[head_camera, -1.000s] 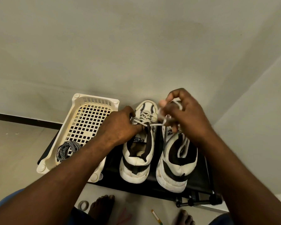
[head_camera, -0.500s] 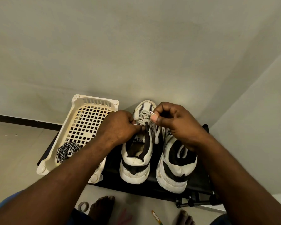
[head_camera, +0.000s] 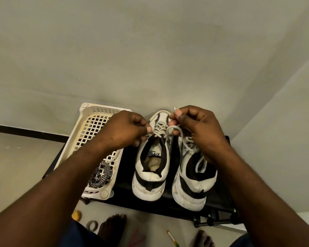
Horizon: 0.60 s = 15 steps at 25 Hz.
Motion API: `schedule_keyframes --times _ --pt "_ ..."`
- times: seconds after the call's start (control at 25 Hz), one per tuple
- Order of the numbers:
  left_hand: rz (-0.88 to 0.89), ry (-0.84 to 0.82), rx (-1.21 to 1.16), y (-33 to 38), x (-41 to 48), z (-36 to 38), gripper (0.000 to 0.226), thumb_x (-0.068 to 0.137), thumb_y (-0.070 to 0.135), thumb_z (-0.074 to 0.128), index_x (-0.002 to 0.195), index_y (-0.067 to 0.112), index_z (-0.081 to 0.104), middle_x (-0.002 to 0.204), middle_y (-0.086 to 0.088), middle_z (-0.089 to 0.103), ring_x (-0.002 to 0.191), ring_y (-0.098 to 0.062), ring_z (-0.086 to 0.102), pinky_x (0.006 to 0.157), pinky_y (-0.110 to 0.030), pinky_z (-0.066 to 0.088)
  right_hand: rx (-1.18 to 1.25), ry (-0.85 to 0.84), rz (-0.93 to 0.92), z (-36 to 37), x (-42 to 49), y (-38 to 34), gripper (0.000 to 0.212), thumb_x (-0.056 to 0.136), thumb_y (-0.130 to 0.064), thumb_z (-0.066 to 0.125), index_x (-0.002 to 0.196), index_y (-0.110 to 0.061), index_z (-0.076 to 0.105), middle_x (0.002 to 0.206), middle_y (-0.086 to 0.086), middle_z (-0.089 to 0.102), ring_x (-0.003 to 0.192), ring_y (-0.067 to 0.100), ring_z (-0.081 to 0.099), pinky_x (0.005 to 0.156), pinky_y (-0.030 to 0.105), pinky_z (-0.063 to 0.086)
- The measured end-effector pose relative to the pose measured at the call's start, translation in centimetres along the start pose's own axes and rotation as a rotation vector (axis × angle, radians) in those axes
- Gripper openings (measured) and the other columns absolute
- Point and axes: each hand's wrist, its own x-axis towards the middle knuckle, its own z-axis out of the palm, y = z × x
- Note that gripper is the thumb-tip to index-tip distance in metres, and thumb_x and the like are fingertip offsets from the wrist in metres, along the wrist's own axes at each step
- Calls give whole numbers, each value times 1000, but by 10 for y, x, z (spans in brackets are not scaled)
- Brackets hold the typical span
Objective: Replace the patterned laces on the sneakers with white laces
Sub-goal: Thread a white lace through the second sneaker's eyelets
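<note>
Two white-and-black sneakers stand side by side on a low black stand [head_camera: 125,191], toes toward the wall. The left sneaker [head_camera: 152,166] carries a white lace [head_camera: 160,131] through its eyelets. My left hand [head_camera: 127,130] pinches one end of that lace at the shoe's left side. My right hand [head_camera: 194,125] pinches the other end above the toe, its tip sticking up, with a loop of lace hanging below the fingers. The right sneaker [head_camera: 193,177] also shows white lace, partly hidden by my right wrist. A bundle of black-and-white patterned laces [head_camera: 99,173] lies in the basket.
A cream plastic basket [head_camera: 89,127] sits on the stand's left half, against the wall. On the floor below are my bare feet [head_camera: 111,229], a roll of tape [head_camera: 92,225], a yellow object [head_camera: 76,215], a pen [head_camera: 173,237] and something pink [head_camera: 136,238].
My right hand has risen and moved right, pulling its lace end up over the toe. The left hand has stayed at the shoe's left side, holding its end.
</note>
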Motion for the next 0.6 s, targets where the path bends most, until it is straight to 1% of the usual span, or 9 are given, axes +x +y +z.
schedule_keyframes --times 0.08,0.16,0.24,0.36,0.44,0.52,0.6 --pt "18 -37 -236 4 -5 -3 9 96 15 71 93 10 78 75 -13 73 58 -25 60 66 -36 55 -16 3 -44 4 -3 -1 20 104 -21 61 98 -11 77 87 5 79 82 17 75 80 30 60" --pt "65 -46 -414 9 -10 -5 13 98 12 67 100 5 78 80 -16 72 58 -25 56 65 -35 53 24 3 -74 7 -6 -4 21 104 -22 60 97 -11 77 82 4 76 80 16 73 78 28 59" --pt "113 -20 -582 18 -15 -7 18 96 14 64 104 2 76 85 -17 72 58 -23 56 68 -36 53 70 4 -101 8 -11 -11 20 104 -23 61 98 -13 77 74 4 69 72 16 67 73 27 57" --pt "191 7 -783 38 -28 -15 25 91 21 63 105 5 74 93 -16 74 60 -22 63 73 -40 58 161 101 -135 12 -20 -27 14 100 -21 66 101 -11 75 72 3 69 69 15 65 70 30 56" --pt "254 5 -894 56 -37 -25 27 94 22 58 109 6 74 101 -17 76 69 -25 70 80 -43 60 240 172 -165 14 -24 -46 10 100 -20 67 101 -11 71 73 5 71 71 17 68 71 31 57" --pt "302 -49 -1015 79 -48 -40 34 99 19 47 121 2 69 113 -20 75 87 -31 76 84 -42 62 265 193 -227 16 -25 -74 10 101 -22 64 100 -13 68 79 5 74 78 21 72 76 33 58" --pt "340 -98 -1056 107 -60 -56 39 100 11 39 129 -1 62 122 -21 73 105 -37 74 86 -39 62 270 186 -304 16 -25 -106 14 104 -23 60 101 -11 66 86 6 76 85 24 74 79 30 59"
